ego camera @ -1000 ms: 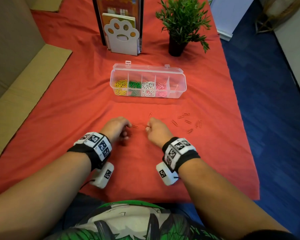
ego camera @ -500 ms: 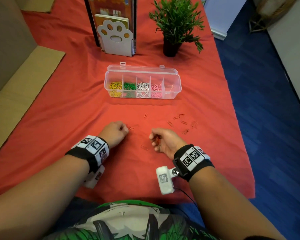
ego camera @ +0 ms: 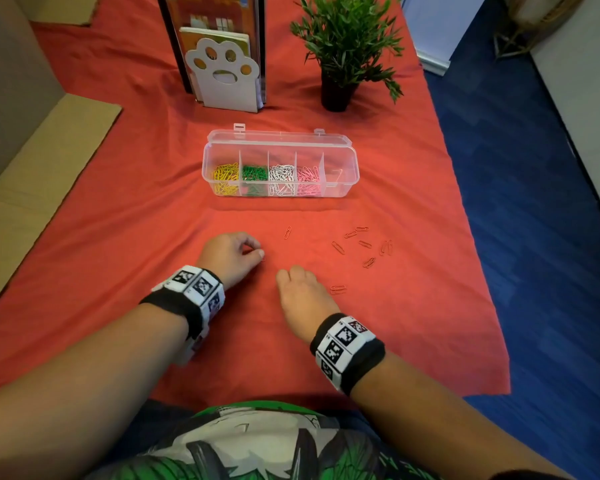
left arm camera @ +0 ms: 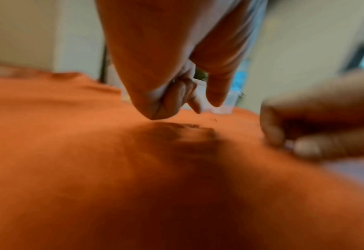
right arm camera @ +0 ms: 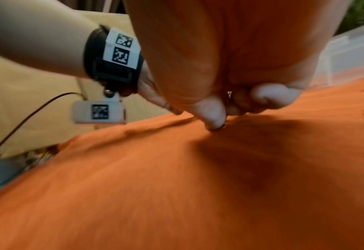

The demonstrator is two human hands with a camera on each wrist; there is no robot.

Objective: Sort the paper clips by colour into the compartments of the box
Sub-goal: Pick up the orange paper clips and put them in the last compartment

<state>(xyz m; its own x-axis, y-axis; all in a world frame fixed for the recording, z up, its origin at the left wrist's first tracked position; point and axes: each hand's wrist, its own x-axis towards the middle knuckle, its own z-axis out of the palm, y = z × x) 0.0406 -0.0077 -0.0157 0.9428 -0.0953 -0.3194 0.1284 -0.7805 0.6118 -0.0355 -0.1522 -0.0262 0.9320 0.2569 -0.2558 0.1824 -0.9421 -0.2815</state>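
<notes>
Clip [right arm camera: 218, 127] under right hand [right arm camera: 230, 71]

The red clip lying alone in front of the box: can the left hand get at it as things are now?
Probably yes. The red clip lies free on the cloth, just ahead of the left hand, nothing between them; its fingers seem busy at another clip.

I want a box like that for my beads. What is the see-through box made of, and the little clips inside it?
The box looks like clear, glossy hard plastic: you can see the red cloth and the dividers through its walls. The paper clips inside look like bent wire with a coloured coating, yellow, green, white and pink; whether that coating is paint or plastic is too small to tell.
</notes>
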